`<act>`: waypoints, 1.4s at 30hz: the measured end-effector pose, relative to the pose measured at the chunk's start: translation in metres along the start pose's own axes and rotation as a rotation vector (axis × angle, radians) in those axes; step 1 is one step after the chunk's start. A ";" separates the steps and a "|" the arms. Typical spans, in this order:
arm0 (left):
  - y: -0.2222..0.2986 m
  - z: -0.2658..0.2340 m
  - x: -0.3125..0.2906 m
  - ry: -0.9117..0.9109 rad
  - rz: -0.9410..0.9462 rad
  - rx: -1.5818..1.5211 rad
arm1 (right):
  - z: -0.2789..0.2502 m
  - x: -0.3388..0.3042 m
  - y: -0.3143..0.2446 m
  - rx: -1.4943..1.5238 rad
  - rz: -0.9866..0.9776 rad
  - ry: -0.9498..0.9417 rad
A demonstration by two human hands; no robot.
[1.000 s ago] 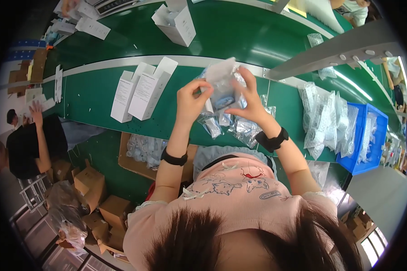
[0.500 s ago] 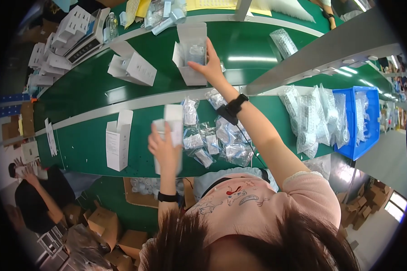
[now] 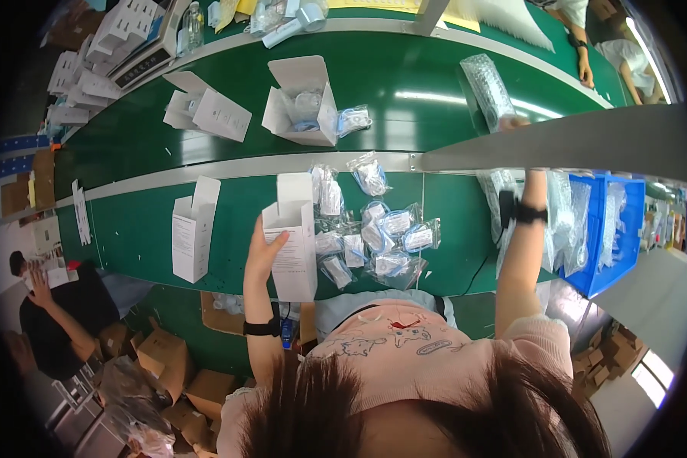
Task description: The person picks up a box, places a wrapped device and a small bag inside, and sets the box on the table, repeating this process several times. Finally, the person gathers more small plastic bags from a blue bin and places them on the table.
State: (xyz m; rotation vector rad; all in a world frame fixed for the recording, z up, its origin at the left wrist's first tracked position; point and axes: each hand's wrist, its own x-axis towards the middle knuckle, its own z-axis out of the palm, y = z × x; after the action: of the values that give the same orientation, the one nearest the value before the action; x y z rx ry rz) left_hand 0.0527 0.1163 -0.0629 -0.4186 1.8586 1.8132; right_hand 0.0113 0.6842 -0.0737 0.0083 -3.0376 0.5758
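Note:
My left hand [image 3: 264,248] is closed on the side of an upright white carton [image 3: 295,263] with its top flap raised, near the front edge of the green table. My right hand [image 3: 516,122] reaches far right behind a grey metal beam. Only a blurred bit of it shows, at the lower end of a bubble-wrapped item [image 3: 484,85]; its fingers are hidden. Right of the held carton lie several small clear bags [image 3: 393,237] with blue cords and white labels. Another open white carton [image 3: 193,237] stands to the left.
On the conveyor stand two open white boxes [image 3: 298,103], [image 3: 220,114] with bagged contents, beside a small bag [image 3: 354,120]. A blue crate [image 3: 614,252] and bubble-wrapped packs [image 3: 561,206] are at right. The metal beam [image 3: 565,145] crosses above. Another person [image 3: 61,305] is at lower left.
My right hand has left the box on the conveyor and swung right to the bubble-wrapped item. That box now sits tilted, a small bag visible beside it. My left hand still holds its carton.

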 end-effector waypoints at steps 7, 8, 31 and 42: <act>0.075 0.029 -0.028 -0.004 0.357 0.087 | 0.059 0.116 0.037 -0.250 0.419 -0.059; 0.077 0.032 -0.025 -0.042 0.418 0.158 | 0.050 0.107 0.039 -0.254 0.428 -0.055; 0.027 0.087 -0.059 0.275 0.741 0.487 | 0.001 -0.038 -0.360 0.840 -0.236 0.519; 0.012 0.044 -0.043 0.344 0.736 0.255 | 0.000 0.006 -0.352 0.596 -0.637 -0.243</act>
State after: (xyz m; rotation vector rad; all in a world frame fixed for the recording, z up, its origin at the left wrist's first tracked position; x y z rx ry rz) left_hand 0.0875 0.1556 -0.0282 0.0800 2.7001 1.9767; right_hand 0.0100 0.3567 0.0551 1.0737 -2.6750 1.4216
